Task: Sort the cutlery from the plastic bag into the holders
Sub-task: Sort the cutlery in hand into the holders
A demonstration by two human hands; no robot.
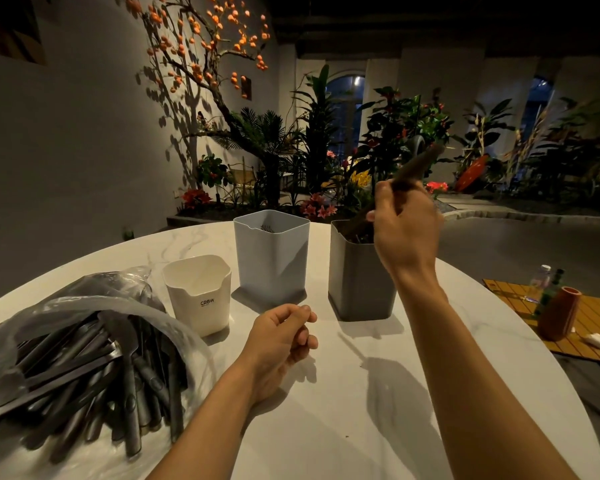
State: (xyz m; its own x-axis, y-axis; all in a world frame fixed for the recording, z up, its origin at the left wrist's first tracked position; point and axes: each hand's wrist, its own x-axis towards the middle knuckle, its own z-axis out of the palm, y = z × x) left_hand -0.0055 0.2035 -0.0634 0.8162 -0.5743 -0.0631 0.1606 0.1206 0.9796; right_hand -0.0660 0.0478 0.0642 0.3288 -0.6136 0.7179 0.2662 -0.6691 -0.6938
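A dark, motion-blurred piece of cutlery [417, 169] is clasped in the curled fingers of the right hand [406, 226], its lower end dipping into the tall dark grey square holder [359, 282], where other pieces already stand. Left of that holder, apart from it, stands a tall light grey square holder [272, 259] with fork tines showing inside. Further left is a shorter white holder [200, 294] marked CRBW. Left again, a clear plastic bag [84, 317] lies open, spilling dark cutlery [94, 379] over the white marble round table [326, 427]. In front of the grey holders, the left hand [280, 344] hovers loosely curled, holding nothing.
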